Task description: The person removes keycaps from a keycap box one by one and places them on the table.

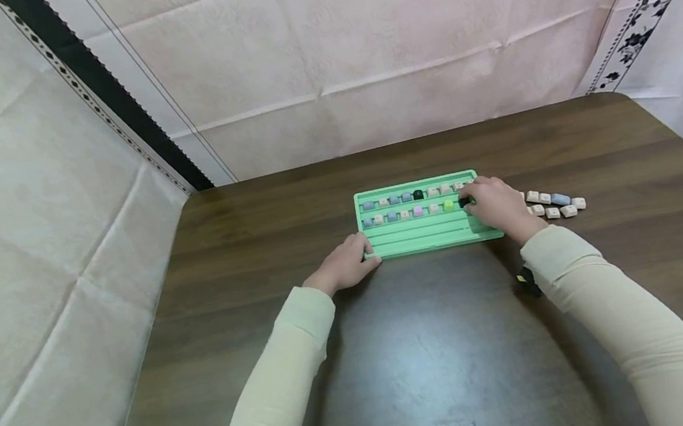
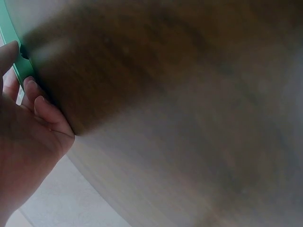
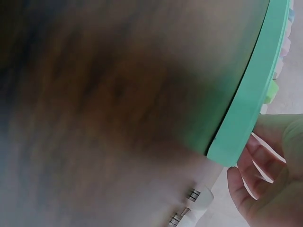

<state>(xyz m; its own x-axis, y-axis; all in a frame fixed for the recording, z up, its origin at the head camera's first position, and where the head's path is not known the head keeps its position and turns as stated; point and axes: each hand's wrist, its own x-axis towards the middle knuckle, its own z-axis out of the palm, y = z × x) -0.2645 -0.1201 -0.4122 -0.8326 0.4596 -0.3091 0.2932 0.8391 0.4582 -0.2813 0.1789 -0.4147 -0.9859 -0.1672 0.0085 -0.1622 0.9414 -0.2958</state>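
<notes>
A green tray (image 1: 424, 238) lies on the dark wooden table (image 1: 428, 361), with two rows of small keycaps (image 1: 407, 213) seated in its upper grooves. My left hand (image 1: 365, 252) grips the tray's front left corner; in the left wrist view the left hand (image 2: 28, 127) has its fingers curled against the green tray edge (image 2: 21, 71). My right hand (image 1: 468, 203) hovers over the tray's right end and pinches a black keycap (image 1: 464, 202) beside a lime keycap (image 1: 448, 204) in the second row. In the right wrist view the right hand (image 3: 270, 189) is beside the tray rim (image 3: 246, 118).
Several loose keycaps (image 1: 553, 204) lie on the table right of the tray; the loose keycaps (image 3: 196, 198) also show in the right wrist view. Pale cloth walls (image 1: 359, 57) surround the table on the left, back and right. The table edge runs close on the left.
</notes>
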